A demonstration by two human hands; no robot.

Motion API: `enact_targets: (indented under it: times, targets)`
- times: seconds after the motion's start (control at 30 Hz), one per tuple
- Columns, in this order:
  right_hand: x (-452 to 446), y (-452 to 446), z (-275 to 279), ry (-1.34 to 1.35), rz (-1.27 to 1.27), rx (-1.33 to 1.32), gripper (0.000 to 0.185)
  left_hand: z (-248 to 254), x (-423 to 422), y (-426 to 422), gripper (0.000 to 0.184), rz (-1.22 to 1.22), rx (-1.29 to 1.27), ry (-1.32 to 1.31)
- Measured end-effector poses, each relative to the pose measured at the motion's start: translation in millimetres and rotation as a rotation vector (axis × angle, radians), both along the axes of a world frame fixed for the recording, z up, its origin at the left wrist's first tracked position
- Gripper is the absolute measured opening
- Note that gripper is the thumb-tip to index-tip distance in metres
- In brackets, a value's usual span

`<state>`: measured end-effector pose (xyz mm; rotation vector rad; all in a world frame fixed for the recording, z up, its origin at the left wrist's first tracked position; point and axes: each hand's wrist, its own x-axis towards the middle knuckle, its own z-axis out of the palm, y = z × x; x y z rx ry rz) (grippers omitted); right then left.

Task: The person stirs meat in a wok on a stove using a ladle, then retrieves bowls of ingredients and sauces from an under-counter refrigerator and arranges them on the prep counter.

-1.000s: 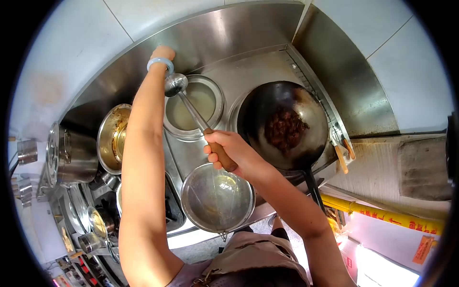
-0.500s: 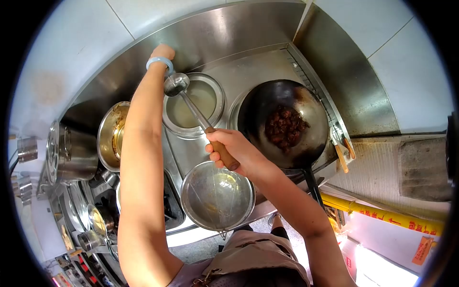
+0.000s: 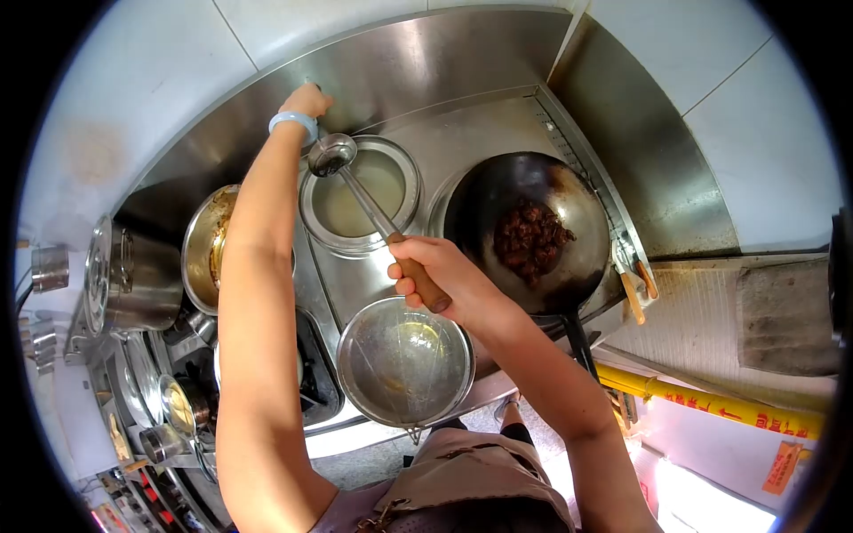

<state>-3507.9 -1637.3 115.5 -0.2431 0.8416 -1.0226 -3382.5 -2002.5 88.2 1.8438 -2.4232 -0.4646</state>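
One steel counter (image 3: 489, 124): wok (image 3: 475, 218) of dark chunks (image 3: 531, 242) right, strainer (image 3: 404, 364) near.
Tiled wall (image 3: 320, 16): far.
My right hand (image 3: 444, 271): wrapped around the ladle (image 3: 369, 205), its bowl (image 3: 332, 155) near the round pot (image 3: 413, 191).
My left hand (image 3: 308, 99): well apart, far left, by the backsplash (image 3: 444, 62); I can't tell its grip.

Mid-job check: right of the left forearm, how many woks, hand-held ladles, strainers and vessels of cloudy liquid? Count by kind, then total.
Wok: 1
Ladle, in the right hand: 1
Strainer: 1
Vessel of cloudy liquid: 1
Total: 4
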Motion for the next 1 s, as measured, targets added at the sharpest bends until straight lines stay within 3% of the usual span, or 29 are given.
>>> enact_targets:
  times: [0.07, 0.27, 0.4, 0.47, 0.7, 1.0]
  targets:
    - [0.1, -0.3, -0.3, -0.006, 0.003, -0.003, 0.015, -3.9, 2.0, 1.8, 0.034, -0.006, -0.139, 0.083]
    - [0.8, -0.5, 1.9, -0.018, 0.010, -0.006, 0.015, 2.8, 1.6, 7.3, 0.040, 0.000, -0.026, -0.046]
    - [0.5, 0.0, 4.9, -0.017, 0.009, 0.010, 0.015, 0.3, 5.0, 12.8, 0.039, -0.003, -0.079, -0.079]
    - [-0.2, 0.1, 6.8, -0.012, 0.014, 0.010, 0.015, -0.7, 9.0, 19.2, 0.034, -0.066, -0.239, -0.024]
    - [-12.0, 3.3, 4.7, -0.053, 0.043, 0.010, 0.013, 11.5, 38.3, 38.8, 0.034, -0.131, -0.315, -0.133]
    - [-77.4, 50.9, 16.1, -0.143, 0.086, 0.054, 0.027, 27.2, 32.1, 92.5, 0.046, 0.043, -0.451, -0.046]
